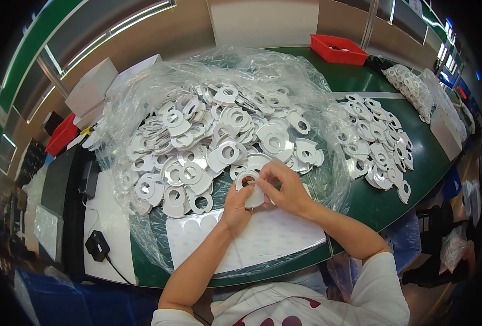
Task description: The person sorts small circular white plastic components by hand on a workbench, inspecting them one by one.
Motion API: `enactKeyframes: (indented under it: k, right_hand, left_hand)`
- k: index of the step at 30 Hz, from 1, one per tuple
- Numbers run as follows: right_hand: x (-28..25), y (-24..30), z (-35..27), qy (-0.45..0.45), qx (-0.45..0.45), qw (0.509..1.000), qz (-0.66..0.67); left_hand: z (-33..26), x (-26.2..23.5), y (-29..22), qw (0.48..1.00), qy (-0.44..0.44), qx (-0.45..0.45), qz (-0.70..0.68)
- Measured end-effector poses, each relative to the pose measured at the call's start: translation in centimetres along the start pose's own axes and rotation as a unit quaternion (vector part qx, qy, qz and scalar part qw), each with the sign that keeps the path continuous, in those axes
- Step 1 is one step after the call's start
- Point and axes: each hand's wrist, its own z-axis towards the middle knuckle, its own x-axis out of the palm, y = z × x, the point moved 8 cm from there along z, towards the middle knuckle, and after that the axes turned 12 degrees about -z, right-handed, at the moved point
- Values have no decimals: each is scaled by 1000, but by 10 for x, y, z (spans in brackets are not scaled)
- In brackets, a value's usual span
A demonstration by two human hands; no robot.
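Observation:
My left hand (236, 211) grips a white plastic part (255, 200) with a round hole, its thumb lying across the face. Over the part's right side, my right hand (289, 190) has its fingertips pinched together; whatever they may hold is too small to make out. Below both hands lies a white sheet (208, 247) with rows of faint round marks, some paler discs near its upper left. Just beyond the hands spreads a big heap of similar white ring-shaped parts (184, 122) on clear plastic film (306, 76).
A smaller group of white parts (379, 155) lies to the right on the green table (431, 168). Farther right is a filled clear bag (409, 87). A red bin (336, 54) stands at the back. At left are a black box (64, 201) and a small black device (97, 245) with a cable.

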Motion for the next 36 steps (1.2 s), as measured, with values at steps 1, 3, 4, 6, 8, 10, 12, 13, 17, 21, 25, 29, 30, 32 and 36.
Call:
enactKeyframes:
  k: [1, 3, 4, 6, 8, 10, 12, 13, 17, 21, 25, 29, 30, 32, 36]
  right_hand:
    - [-7, 10, -1, -49, -74, 991, -97]
    - [-11, 11, -2, -81, -61, 991, -85]
    - [-16, 11, -2, -112, -48, 990, -71]
    - [-16, 6, 0, -68, 36, 997, 14]
    - [-11, -6, 0, -22, 120, 988, 98]
    - [-8, -15, -1, 3, 149, 978, 143]
    - [-12, -14, -1, -5, 149, 981, 127]
    - [-14, -14, -1, -12, 147, 983, 112]
    - [-19, -13, 1, -21, 123, 990, 67]
    - [-30, -11, -3, -31, 115, 992, -49]
    - [-48, 20, -11, -101, 11, 957, -273]
    - [-61, 24, -18, -45, -1, 951, -307]
    - [-66, 23, -21, -7, 15, 955, -297]
    - [-78, 18, -28, 14, 15, 965, -260]
    - [-100, 15, -40, 86, 26, 983, -162]
  left_hand:
    - [-2, 3, -1, 1000, -10, 2, 12]
    - [-3, 6, -1, 999, -20, 4, 24]
    - [-3, 8, -1, 1000, -15, 8, 23]
    - [-3, 10, -2, 1000, -10, 11, 21]
    - [-4, 13, 0, 999, 3, -6, 39]
    - [-5, 14, 2, 999, 14, -11, 45]
    - [-6, 17, 2, 998, 23, -15, 52]
    - [-7, 20, 2, 997, 27, -24, 66]
    - [-4, 18, 8, 991, 64, -14, 120]
    - [-7, 30, 11, 986, 41, -47, 154]
    - [-9, 44, 18, 987, 58, -67, 136]
    - [-5, 57, 27, 986, 28, -33, 162]
    - [-6, 62, 31, 986, 26, -43, 161]
    - [-7, 69, 40, 987, 30, -40, 153]
    - [-10, 88, 51, 991, 26, -57, 122]
